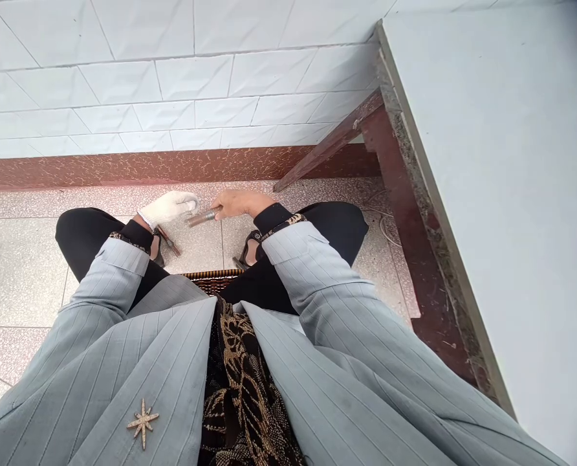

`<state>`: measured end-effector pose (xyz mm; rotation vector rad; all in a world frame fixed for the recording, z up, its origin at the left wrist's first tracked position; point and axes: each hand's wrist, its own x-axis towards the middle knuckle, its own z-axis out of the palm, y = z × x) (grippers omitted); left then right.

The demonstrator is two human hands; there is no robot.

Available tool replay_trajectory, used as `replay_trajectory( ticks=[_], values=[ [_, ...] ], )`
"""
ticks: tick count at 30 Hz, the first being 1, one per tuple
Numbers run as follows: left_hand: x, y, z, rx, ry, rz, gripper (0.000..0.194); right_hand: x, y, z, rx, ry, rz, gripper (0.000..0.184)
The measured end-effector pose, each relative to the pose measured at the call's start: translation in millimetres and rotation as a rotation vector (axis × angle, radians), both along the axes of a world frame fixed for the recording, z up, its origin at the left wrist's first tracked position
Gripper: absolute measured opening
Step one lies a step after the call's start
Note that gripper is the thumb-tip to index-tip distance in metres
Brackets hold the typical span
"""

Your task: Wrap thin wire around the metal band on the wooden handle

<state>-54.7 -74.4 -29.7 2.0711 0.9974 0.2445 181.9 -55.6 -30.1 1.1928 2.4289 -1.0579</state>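
Note:
I sit and reach down to the tiled floor between my knees. My left hand (pixel 168 207), in a white glove, is curled around a small metal piece I cannot make out. Close beside it, my bare right hand (pixel 240 202) grips a short metal rod-like tool (pixel 204 217) that points toward the gloved hand. A thin dark tool (pixel 168 241) lies on the floor by my left foot. Grey pinstriped sleeves cover both arms.
A white-topped table (pixel 502 162) with a dark red frame stands at the right. A white tiled wall (pixel 172 84) with a red-brown skirting runs ahead. A woven seat edge (pixel 213 278) shows between my legs. A thin cable (pixel 383 226) lies near the table leg.

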Motion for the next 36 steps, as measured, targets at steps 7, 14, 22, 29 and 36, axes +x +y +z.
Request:
replay_trajectory(
  ticks=[7, 14, 22, 29, 36],
  values=[
    [1, 4, -3.0, -0.001, -0.037, 0.089, 0.026, 13, 1, 21.1, -0.376, 0.295, 0.122, 0.026],
    [11, -7, -0.6, -0.201, -0.14, 0.139, 0.026, 30, 6, 37.0, -0.161, 0.718, -0.467, 0.02],
    [20, -15, -4.3, -0.239, -0.083, -0.077, 0.035, 8, 13, 6.0, 0.118, 0.28, -0.629, 0.017],
    [20, -15, -9.0, -0.175, -0.035, -0.088, 0.027, -9, -1, -5.9, 0.226, -0.072, -0.274, 0.009],
    [12, -5, -7.3, -0.072, 0.033, -0.012, 0.027, -2, -5, 1.4, -0.266, -0.041, -0.001, 0.006]
  ],
)
